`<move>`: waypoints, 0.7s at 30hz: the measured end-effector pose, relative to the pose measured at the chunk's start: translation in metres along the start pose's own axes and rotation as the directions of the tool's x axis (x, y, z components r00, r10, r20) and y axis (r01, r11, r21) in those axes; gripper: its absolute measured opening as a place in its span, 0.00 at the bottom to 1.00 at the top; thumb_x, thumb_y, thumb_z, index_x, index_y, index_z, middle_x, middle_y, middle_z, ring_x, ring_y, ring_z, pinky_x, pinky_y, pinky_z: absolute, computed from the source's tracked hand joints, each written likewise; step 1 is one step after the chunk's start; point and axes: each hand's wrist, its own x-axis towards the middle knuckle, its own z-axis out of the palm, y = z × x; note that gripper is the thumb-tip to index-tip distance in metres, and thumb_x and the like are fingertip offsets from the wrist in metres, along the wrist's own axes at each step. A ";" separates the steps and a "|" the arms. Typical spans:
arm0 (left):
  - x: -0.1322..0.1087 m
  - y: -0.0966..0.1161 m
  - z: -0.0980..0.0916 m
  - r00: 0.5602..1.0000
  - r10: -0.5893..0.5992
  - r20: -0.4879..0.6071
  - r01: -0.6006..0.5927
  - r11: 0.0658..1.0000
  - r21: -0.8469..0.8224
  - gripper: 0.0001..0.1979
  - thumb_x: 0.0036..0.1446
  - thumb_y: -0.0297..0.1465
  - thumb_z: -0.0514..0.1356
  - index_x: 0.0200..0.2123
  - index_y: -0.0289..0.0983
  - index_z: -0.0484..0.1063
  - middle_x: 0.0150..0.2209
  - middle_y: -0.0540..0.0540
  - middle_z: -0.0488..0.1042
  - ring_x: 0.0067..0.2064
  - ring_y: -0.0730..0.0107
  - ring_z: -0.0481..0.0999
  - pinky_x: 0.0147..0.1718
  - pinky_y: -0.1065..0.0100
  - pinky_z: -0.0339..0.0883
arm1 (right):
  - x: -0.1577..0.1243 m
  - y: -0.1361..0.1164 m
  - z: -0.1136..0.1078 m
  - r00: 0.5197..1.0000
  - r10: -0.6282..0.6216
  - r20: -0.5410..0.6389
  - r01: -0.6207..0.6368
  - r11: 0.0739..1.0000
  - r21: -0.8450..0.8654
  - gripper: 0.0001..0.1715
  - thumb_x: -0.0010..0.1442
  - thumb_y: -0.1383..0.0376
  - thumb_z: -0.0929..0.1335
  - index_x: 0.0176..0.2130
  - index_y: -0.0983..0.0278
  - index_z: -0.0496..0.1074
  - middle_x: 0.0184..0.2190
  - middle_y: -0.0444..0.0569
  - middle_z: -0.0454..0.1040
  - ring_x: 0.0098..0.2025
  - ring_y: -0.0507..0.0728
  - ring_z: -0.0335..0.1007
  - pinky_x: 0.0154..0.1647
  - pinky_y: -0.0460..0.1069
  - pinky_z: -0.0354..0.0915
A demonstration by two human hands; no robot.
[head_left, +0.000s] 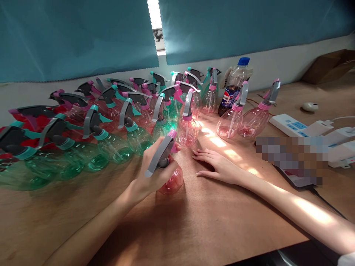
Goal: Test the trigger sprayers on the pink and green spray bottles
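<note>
My left hand (156, 171) is wrapped round the neck of a pink spray bottle (172, 181) with a grey and pink trigger head. Its clear pink base is on or just above the wooden table; I cannot tell which. My right hand (212, 165) lies on the tabletop with fingers stretched toward the left, holding nothing. Just beyond the hands stands another pink spray bottle (187, 131). To the left of my left hand, a green spray bottle (138, 140) stands at the near end of a row of green ones.
Rows of green and pink spray bottles fill the table's left and back. Two pink spray bottles (230, 122) stand at right, near a cola bottle (230, 92). Further right are a power strip (288, 125) with plugs, a blurred phone-like object (291, 159) and a white mouse-like item (310, 107).
</note>
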 end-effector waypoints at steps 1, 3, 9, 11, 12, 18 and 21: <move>0.000 -0.001 0.000 1.000 0.006 0.006 -0.006 1.000 -0.005 0.09 0.47 0.22 0.54 0.33 0.39 0.64 0.25 0.55 0.61 0.24 0.74 0.60 0.26 0.68 0.56 | 0.000 0.000 0.000 1.000 0.000 0.001 0.000 1.000 0.002 0.34 0.64 0.49 0.68 0.63 0.62 0.65 0.63 0.58 0.67 0.67 0.68 0.59 0.65 0.68 0.58; -0.001 -0.002 0.001 1.000 0.013 0.010 -0.013 0.999 -0.029 0.09 0.48 0.22 0.54 0.33 0.39 0.65 0.26 0.54 0.61 0.24 0.75 0.60 0.26 0.68 0.56 | 0.000 0.000 0.000 1.000 0.004 0.004 -0.004 1.000 0.004 0.34 0.64 0.49 0.68 0.63 0.62 0.65 0.63 0.59 0.67 0.66 0.68 0.59 0.66 0.68 0.57; -0.001 -0.004 0.002 1.000 0.024 -0.007 -0.024 0.999 -0.035 0.07 0.45 0.22 0.55 0.28 0.39 0.62 0.23 0.56 0.56 0.23 0.76 0.55 0.23 0.70 0.52 | 0.000 -0.001 -0.001 1.000 0.013 0.010 -0.013 1.000 0.007 0.34 0.65 0.49 0.67 0.63 0.64 0.65 0.63 0.60 0.67 0.67 0.69 0.58 0.65 0.68 0.57; -0.001 -0.004 0.001 1.000 0.021 -0.009 -0.021 0.999 -0.031 0.07 0.46 0.23 0.55 0.30 0.39 0.65 0.24 0.55 0.60 0.23 0.75 0.58 0.24 0.69 0.54 | 0.001 -0.002 -0.002 1.000 0.010 0.014 -0.010 1.000 0.004 0.34 0.64 0.49 0.67 0.63 0.64 0.65 0.63 0.60 0.67 0.67 0.69 0.59 0.65 0.68 0.58; 0.000 -0.004 0.001 1.000 0.016 0.000 -0.016 0.999 -0.034 0.10 0.46 0.23 0.55 0.33 0.39 0.68 0.25 0.54 0.61 0.24 0.74 0.59 0.25 0.69 0.55 | 0.001 -0.002 -0.002 1.000 0.010 0.015 -0.010 1.000 0.002 0.34 0.64 0.49 0.67 0.63 0.64 0.65 0.63 0.60 0.67 0.66 0.69 0.59 0.65 0.68 0.58; -0.003 -0.005 0.001 0.999 -0.031 0.018 0.032 0.998 -0.048 0.18 0.49 0.24 0.55 0.45 0.40 0.70 0.26 0.54 0.61 0.23 0.74 0.57 0.23 0.70 0.55 | 0.001 -0.002 -0.002 1.000 0.012 0.012 -0.012 1.000 -0.002 0.36 0.64 0.49 0.67 0.62 0.67 0.66 0.63 0.62 0.66 0.66 0.69 0.59 0.65 0.68 0.58; -0.005 -0.006 0.003 1.000 -0.015 0.000 0.015 0.999 -0.052 0.19 0.50 0.24 0.55 0.47 0.40 0.70 0.29 0.53 0.63 0.24 0.75 0.57 0.24 0.70 0.57 | 0.001 -0.002 -0.001 1.000 0.000 -0.008 0.000 1.000 0.012 0.35 0.64 0.49 0.68 0.63 0.64 0.66 0.63 0.61 0.67 0.65 0.69 0.60 0.64 0.68 0.59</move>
